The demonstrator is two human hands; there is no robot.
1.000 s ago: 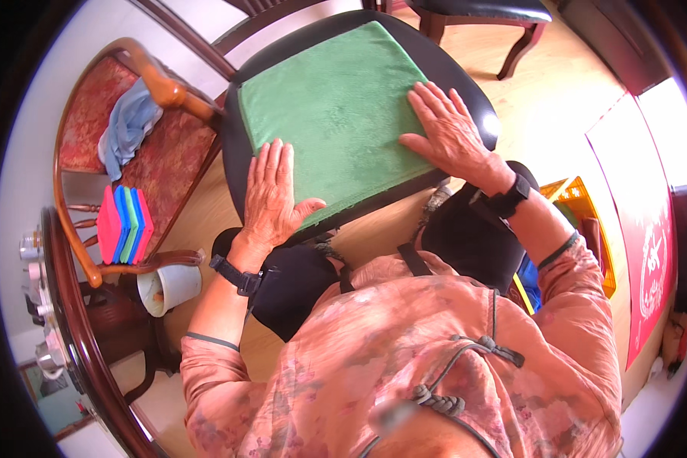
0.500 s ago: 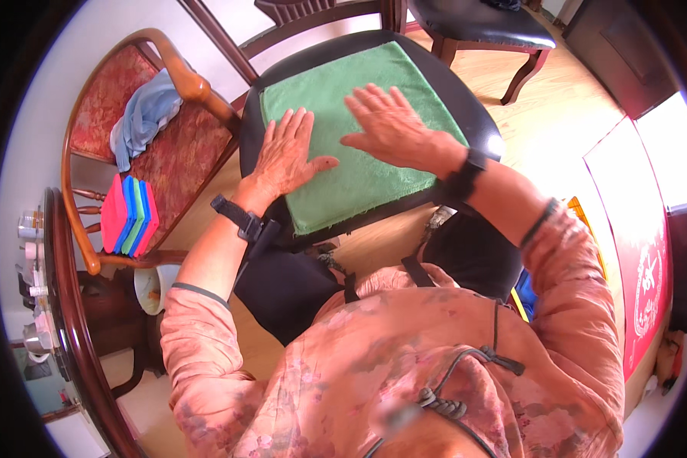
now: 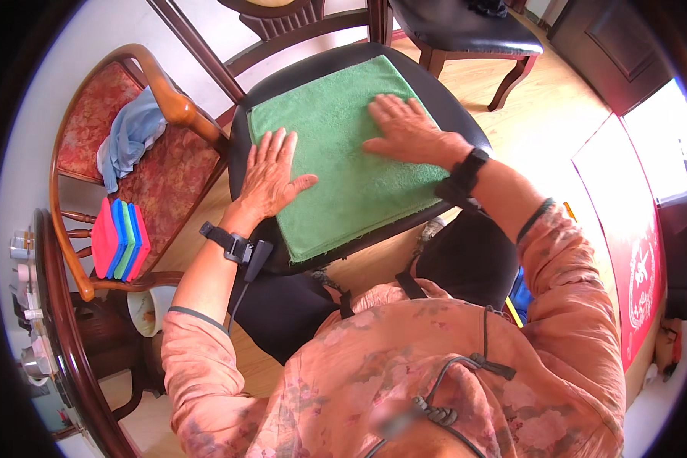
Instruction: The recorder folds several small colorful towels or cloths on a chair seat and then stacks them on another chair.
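A square green cloth (image 3: 336, 175) lies flat on the dark padded seat of a chair (image 3: 466, 114) in front of me; it looks thick, perhaps folded in layers. On its left edge rests my left hand (image 3: 269, 174), fingers spread and thumb pointing right. My right hand (image 3: 408, 131) lies over its upper right part, palm down, with fingers stretched out. Neither hand holds anything. Both wrists wear black straps, the left one (image 3: 227, 241) with a small device on it.
To the left, a wooden armchair (image 3: 172, 187) with red patterned seat bears a light blue garment (image 3: 132, 133) and a stack of pink, blue and green folded cloths (image 3: 120, 240). Another dark-seated chair (image 3: 473, 34) stands behind. A red panel (image 3: 640, 275) is at right.
My right hand has slid right and slightly down toward the cloth's right edge. My left hand has shifted a little left and down. The whole view has tilted slightly.
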